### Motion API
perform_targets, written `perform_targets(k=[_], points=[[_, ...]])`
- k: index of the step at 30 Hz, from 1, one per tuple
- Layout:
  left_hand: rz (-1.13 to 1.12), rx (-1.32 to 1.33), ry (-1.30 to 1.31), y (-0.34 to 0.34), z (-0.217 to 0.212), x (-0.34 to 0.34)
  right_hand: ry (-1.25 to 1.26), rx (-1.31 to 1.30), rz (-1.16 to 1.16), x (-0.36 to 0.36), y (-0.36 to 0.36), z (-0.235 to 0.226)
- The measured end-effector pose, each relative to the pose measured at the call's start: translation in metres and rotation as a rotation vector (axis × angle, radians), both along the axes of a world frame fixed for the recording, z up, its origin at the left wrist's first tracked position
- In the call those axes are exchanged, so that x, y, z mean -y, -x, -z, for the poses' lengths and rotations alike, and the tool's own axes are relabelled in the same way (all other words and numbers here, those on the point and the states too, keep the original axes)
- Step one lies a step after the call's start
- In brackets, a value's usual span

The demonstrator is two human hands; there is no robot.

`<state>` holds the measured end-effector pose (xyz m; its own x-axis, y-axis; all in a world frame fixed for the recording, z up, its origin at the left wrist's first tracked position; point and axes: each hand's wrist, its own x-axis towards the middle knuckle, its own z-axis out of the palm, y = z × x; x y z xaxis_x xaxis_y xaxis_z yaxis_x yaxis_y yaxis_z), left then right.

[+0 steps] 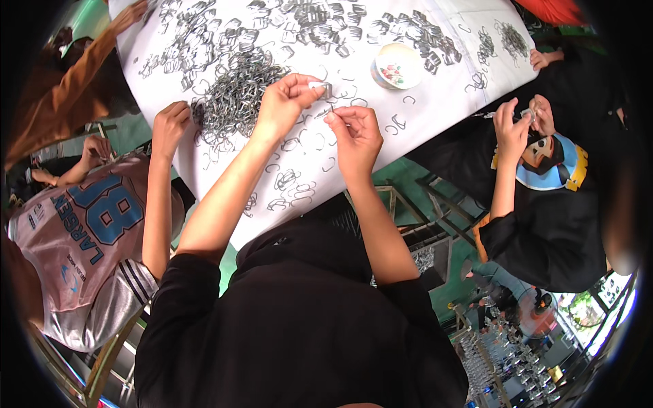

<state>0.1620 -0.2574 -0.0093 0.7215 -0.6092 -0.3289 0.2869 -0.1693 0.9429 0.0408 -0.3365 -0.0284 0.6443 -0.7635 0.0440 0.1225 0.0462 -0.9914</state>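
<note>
Shirt (299, 326) below the tabletop's near corner (236, 230); my left hand (282, 102) pinches a clip (327, 89), right hand (360, 139) a wire (322, 114): likely light, stiff, best end-held.

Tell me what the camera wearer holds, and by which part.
Left hand: small metal buckle, by its left end. Right hand: thin metal wire, pinched; exact part unclear.

White cloth-covered table (435, 105) in front of me. There's a silver curved metal hook heap (231, 98) just left of my bare left hand (284, 100), dark squarish metal buckles (320, 20) behind that. White round floral tub (392, 75) sits beyond and right of my bare right hand (358, 139), with thin grey bent-wire bits (289, 182) nearer me. Person in black (554, 245) to my right, person in pink-and-blue jersey (88, 234) left.
</note>
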Motion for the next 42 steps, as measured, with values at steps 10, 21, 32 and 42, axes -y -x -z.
perform_targets(k=[10,21,32,42], points=[[-0.275,0.151,0.086,0.028,-0.012,-0.064,0.243,-0.123,-0.207,-0.045,-0.015,0.004],[-0.366,0.275,-0.042,0.016,-0.028,-0.12,0.875,-0.643,-0.461,0.04,-0.142,0.044],[-0.386,0.263,-0.011,0.026,-0.019,-0.126,1.072,-0.828,-0.589,0.044,-0.125,0.046],[-0.296,0.261,-0.057,0.028,-0.028,-0.118,1.074,-0.906,-0.562,0.026,-0.147,0.04]])
